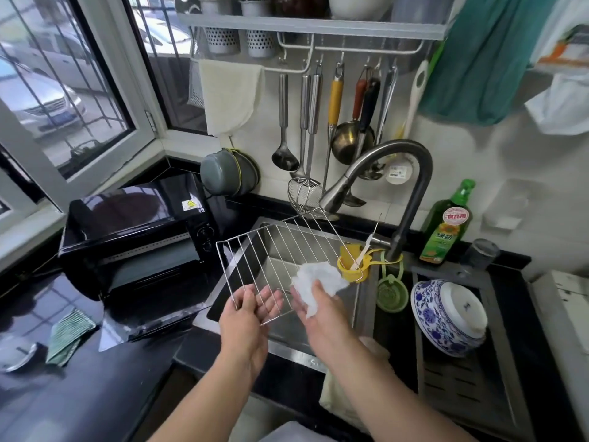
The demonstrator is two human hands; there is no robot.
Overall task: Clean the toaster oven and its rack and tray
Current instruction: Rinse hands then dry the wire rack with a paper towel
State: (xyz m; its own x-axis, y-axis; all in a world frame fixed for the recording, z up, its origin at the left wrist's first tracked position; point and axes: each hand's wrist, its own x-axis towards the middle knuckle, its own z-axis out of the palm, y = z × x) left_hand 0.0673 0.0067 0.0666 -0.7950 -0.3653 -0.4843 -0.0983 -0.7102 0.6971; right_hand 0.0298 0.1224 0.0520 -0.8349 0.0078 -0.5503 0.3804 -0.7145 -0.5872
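Observation:
A wire oven rack [271, 250] is held tilted over the steel sink [347, 317]. My left hand [251, 309] supports the rack's near edge from below, fingers fairly straight behind the wires. My right hand [322, 309] holds a crumpled white cloth [315, 280] against the rack's near right part. The black toaster oven [137, 231] stands on the counter to the left of the sink with its glass door [149, 320] folded down. No tray can be made out.
A curved faucet [392, 193] arches over the sink's back right. A yellow holder [352, 264] and green strainer [392, 293] hang beside it. A blue-and-white bowl [446, 317] lies on the drain rack, a green soap bottle [446, 224] behind. A striped cloth [70, 336] lies on the black counter.

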